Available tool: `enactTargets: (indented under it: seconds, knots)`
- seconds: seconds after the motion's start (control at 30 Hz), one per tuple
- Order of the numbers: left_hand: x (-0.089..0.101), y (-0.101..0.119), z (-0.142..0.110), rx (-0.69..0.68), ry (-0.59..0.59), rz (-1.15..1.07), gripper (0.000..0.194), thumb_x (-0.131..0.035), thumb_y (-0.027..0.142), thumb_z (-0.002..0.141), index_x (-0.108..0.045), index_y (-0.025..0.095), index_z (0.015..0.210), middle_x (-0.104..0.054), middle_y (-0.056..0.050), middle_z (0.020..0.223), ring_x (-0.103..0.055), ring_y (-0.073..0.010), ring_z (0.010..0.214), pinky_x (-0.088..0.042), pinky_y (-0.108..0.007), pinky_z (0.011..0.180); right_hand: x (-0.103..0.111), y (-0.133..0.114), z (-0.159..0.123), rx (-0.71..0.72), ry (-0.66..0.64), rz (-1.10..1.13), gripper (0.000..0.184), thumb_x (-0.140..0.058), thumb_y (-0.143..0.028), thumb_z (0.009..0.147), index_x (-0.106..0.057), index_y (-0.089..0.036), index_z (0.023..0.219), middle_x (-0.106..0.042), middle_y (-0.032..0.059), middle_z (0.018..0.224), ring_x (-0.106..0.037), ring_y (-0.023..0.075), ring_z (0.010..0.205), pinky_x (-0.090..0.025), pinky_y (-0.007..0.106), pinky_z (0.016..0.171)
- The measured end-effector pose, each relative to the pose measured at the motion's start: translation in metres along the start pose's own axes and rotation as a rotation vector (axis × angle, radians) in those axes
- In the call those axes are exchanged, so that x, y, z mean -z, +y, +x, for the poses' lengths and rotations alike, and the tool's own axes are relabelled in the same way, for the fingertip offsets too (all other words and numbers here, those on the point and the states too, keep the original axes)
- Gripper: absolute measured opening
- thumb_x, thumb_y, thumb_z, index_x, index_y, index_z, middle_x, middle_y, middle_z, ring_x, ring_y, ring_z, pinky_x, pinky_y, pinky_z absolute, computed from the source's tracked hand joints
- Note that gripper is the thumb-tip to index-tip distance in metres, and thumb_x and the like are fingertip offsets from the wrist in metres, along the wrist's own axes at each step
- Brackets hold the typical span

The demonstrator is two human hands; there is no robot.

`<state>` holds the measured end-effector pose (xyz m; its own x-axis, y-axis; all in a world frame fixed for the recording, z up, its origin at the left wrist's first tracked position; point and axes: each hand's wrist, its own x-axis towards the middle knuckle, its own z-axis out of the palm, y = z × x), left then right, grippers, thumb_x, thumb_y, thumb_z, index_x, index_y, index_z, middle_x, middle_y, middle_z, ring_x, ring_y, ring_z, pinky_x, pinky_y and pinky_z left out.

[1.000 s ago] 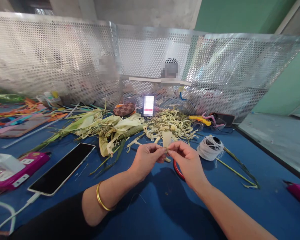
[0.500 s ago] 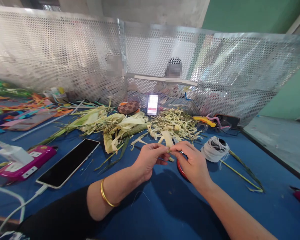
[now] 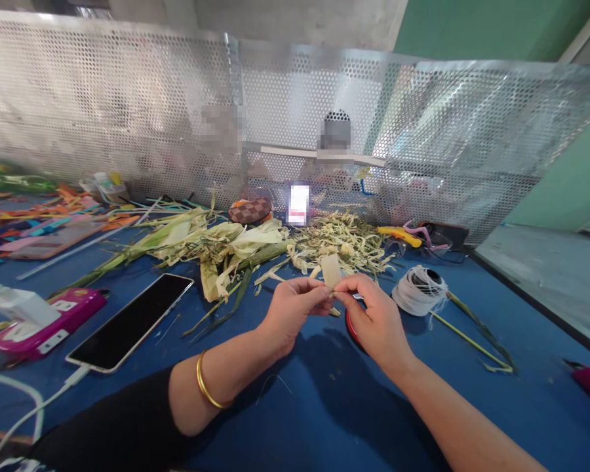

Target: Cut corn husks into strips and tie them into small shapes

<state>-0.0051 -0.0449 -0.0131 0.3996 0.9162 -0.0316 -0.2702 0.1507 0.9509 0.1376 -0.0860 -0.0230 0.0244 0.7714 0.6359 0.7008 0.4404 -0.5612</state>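
Note:
Between my two hands is a short pale piece of corn husk (image 3: 331,270), its broad end pointing up and away from me. My left hand (image 3: 295,308), below a gold bangle (image 3: 205,380), pinches its lower end between thumb and fingers. My right hand (image 3: 373,314) pinches the same end from the other side, fingertips touching the left ones. Partly hidden under my right hand lies a red-handled tool (image 3: 353,328), of which only part of the handle shows. A spool of white thread (image 3: 419,290) stands just right of my right hand.
Beyond my hands lie corn husks (image 3: 216,246) and a heap of shredded husk (image 3: 349,242). At left are a charging phone (image 3: 132,321) and a magenta power strip (image 3: 73,321). A perforated metal screen (image 3: 152,118) closes off the back; a lit phone (image 3: 299,204) stands before it.
The husk piece now stands more upright between my fingertips, which remain pinched together. The whole view has shifted slightly, moving everything a little to the left.

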Motion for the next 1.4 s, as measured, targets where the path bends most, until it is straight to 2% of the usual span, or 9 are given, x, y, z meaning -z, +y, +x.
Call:
enactTargets:
  seconds: [0.17, 0.5, 0.73, 0.9, 1.07, 1.23, 1.4]
  knots:
    - [-0.0021, 0.0022, -0.0008, -0.091, 0.004, 0.1, 0.015, -0.069, 0.027, 0.066, -0.064, 0.014, 0.061, -0.061, 0.0, 0.057, -0.055, -0.0095, 0.056, -0.048, -0.022, 0.06, -0.0003, -0.0032, 0.0002, -0.118, -0.019, 0.098, 0.011, -0.053, -0.028, 0.087, -0.059, -0.021, 0.08, -0.065, 0.0019, 0.074, -0.059, 0.0177, 0.072, -0.045, 0.03, 0.071]
    - [-0.0032, 0.0029, -0.0021, -0.14, 0.01, 0.209, 0.013, -0.065, 0.025, 0.069, -0.063, 0.015, 0.061, -0.062, 0.0, 0.059, -0.055, -0.0102, 0.058, -0.048, -0.022, 0.061, -0.0006, -0.0028, 0.0007, -0.162, 0.005, 0.128, 0.011, -0.055, -0.027, 0.085, -0.059, -0.02, 0.078, -0.064, 0.0025, 0.074, -0.058, 0.0175, 0.072, -0.044, 0.03, 0.07]
    - [-0.0015, 0.0015, -0.0023, -0.133, -0.019, 0.23, 0.016, -0.064, 0.028, 0.071, -0.066, 0.013, 0.066, -0.065, -0.003, 0.064, -0.059, -0.0124, 0.062, -0.049, -0.024, 0.064, -0.0007, -0.0025, 0.0007, -0.217, 0.031, 0.182, 0.01, -0.057, -0.027, 0.082, -0.06, -0.019, 0.078, -0.064, 0.0019, 0.073, -0.058, 0.017, 0.07, -0.045, 0.029, 0.066]
    - [-0.0007, -0.0015, 0.0006, -0.115, -0.01, 0.233, 0.02, -0.072, 0.034, 0.066, -0.066, 0.015, 0.063, -0.063, 0.0, 0.06, -0.056, -0.0114, 0.059, -0.047, -0.023, 0.061, -0.0017, 0.0003, 0.0006, -0.231, 0.035, 0.197, 0.008, -0.057, -0.026, 0.08, -0.061, -0.02, 0.076, -0.063, 0.0007, 0.069, -0.056, 0.0161, 0.067, -0.044, 0.028, 0.063]
    - [-0.0006, -0.0013, 0.0021, -0.09, -0.023, 0.161, 0.022, -0.072, 0.034, 0.065, -0.063, 0.015, 0.06, -0.059, 0.001, 0.056, -0.053, -0.0098, 0.058, -0.045, -0.022, 0.061, -0.0011, -0.0023, 0.0037, -0.285, 0.021, 0.334, 0.009, -0.058, -0.027, 0.079, -0.06, -0.02, 0.073, -0.062, -0.0001, 0.065, -0.057, 0.0157, 0.063, -0.045, 0.027, 0.06]
    - [0.0005, 0.002, 0.0007, -0.006, -0.031, 0.072, 0.023, -0.071, 0.034, 0.063, -0.06, 0.015, 0.059, -0.059, 0.0, 0.058, -0.054, -0.0101, 0.058, -0.044, -0.023, 0.06, 0.0007, -0.0042, 0.0034, -0.235, -0.025, 0.344, 0.01, -0.054, -0.028, 0.084, -0.06, -0.021, 0.08, -0.064, 0.0009, 0.068, -0.061, 0.0176, 0.068, -0.048, 0.03, 0.064]
    - [0.0027, 0.004, 0.0012, 0.08, -0.04, -0.025, 0.019, -0.07, 0.029, 0.063, -0.059, 0.014, 0.058, -0.056, 0.001, 0.058, -0.052, -0.0088, 0.055, -0.045, -0.023, 0.058, 0.004, -0.0012, 0.0013, -0.047, -0.05, 0.155, 0.012, -0.052, -0.026, 0.087, -0.062, -0.022, 0.091, -0.068, 0.0041, 0.085, -0.062, 0.0195, 0.082, -0.048, 0.033, 0.074]
